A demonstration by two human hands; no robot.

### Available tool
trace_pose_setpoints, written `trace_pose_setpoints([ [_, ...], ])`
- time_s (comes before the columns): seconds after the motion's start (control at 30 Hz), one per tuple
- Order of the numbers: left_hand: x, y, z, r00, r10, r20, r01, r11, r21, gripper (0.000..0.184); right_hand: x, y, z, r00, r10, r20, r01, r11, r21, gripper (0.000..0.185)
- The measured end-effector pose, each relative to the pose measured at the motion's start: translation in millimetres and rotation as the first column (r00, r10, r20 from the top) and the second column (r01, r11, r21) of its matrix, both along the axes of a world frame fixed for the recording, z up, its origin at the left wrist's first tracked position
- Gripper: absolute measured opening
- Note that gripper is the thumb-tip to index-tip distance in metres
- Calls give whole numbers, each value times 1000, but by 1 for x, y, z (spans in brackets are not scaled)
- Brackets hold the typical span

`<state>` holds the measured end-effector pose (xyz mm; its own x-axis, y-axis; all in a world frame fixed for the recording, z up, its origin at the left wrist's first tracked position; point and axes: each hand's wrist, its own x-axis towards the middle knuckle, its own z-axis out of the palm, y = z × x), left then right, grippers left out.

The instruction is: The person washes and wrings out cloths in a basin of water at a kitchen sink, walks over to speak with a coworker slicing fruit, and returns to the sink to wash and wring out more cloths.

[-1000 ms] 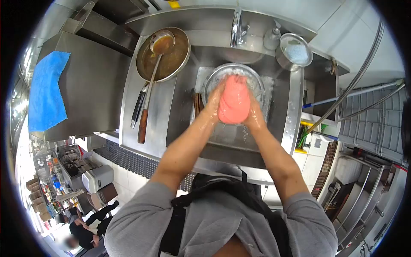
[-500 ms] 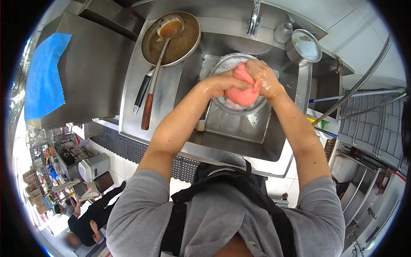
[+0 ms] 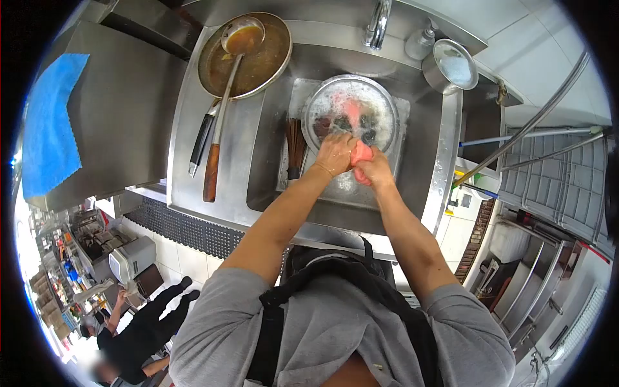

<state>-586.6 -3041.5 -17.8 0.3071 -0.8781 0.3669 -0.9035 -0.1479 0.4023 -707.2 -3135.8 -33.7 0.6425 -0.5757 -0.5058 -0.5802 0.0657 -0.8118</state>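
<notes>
A pink cloth (image 3: 362,153) is bunched and twisted between my two closed hands. My left hand (image 3: 336,155) is wrapped round one end, and my right hand (image 3: 375,169) grips the other, with a bit of cloth showing below it. Both hands are over the near rim of a round metal bowl (image 3: 311,103) standing in the sink. White suds fill the bowl, and pinkish cloth-like patches and dark shapes show through the foam. Left of the bowl, a brush with stiff brown bristles (image 3: 294,145) lies in the sink (image 3: 274,155).
On the left drainboard stands a pan of brown liquid (image 3: 213,74) with a ladle (image 3: 225,109) in it. The tap (image 3: 378,26), a soap bottle (image 3: 420,44) and a small pot (image 3: 438,79) are behind. A blue cloth (image 3: 55,129) lies far left. Another person (image 3: 138,335) is lower left.
Both hands have come down toward me, from over the bowl's middle to its near rim, with the pink cloth now squeezed smaller. The bowl's suds and the brush are now uncovered.
</notes>
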Motion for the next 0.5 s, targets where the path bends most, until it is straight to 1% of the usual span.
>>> trace_pose_setpoints([
  [0.03, -5, 2, 6, 999, 47, -10, -47, 999, -9, 24, -4, 6, 5, 988, -156, 18, 151, 974, 170, 42],
  [0.07, -10, 1, 16, 999, 42, -8, -42, 999, -12, 24, -3, 7, 47, 985, -174, -4, 171, 966, 194, 51],
  [0.1, -16, 1, 29, 949, 152, -275, -81, 964, 252, 29, -8, 8, 60, 984, -180, 2, 176, 965, 195, 51],
  [0.13, -20, 3, 36, 818, 317, -481, -40, 864, 502, 33, -17, 6, 68, 981, -109, 159, 106, 994, 27, 55],
  [0.17, -16, 9, 22, 820, 313, -479, -37, 864, 502, 33, -25, 5, 82, 955, -9, 296, 57, 986, -155, 60],
  [0.2, -7, 18, -3, 256, 399, -880, 77, 899, 430, 39, -33, 2, 100, 954, -12, 299, 62, 985, -158, 60],
  [0.23, -1, 26, -16, -438, 323, -839, 114, 945, 305, 45, -39, -1, 125, 935, 286, 210, -169, 880, -444, 64],
  [0.27, 2, 31, -2, -611, 161, -775, 114, 987, 116, 54, -42, -1, 141, 846, 531, 39, -375, 647, -664, 69],
  [0.3, 2, 33, 7, -610, 164, -775, 117, 986, 117, 54, -40, -1, 147, 848, 529, 40, -373, 649, -663, 69],
  [0.33, 2, 34, 16, -765, 99, -637, 154, 988, -32, 56, -35, -5, 152, 803, 595, -14, -377, 490, -786, 71],
  [0.37, 6, 30, 26, -883, 54, -465, 160, 968, -191, 58, -28, -11, 154, 759, 645, -83, -357, 307, -882, 73],
  [0.4, 9, 26, 36, -880, 55, -473, 167, 966, -198, 58, -19, -13, 156, 735, 678, -23, -295, 288, -911, 66],
  [0.43, 11, 24, 48, -863, 113, -492, 260, 936, -239, 57, -13, -14, 160, 737, 675, -24, -291, 286, -913, 66],
  [0.5, 20, 17, 70, -810, 219, -544, 437, 844, -310, 55, 4, -23, 175, 636, 744, -207, -293, -16, -956, 53],
])
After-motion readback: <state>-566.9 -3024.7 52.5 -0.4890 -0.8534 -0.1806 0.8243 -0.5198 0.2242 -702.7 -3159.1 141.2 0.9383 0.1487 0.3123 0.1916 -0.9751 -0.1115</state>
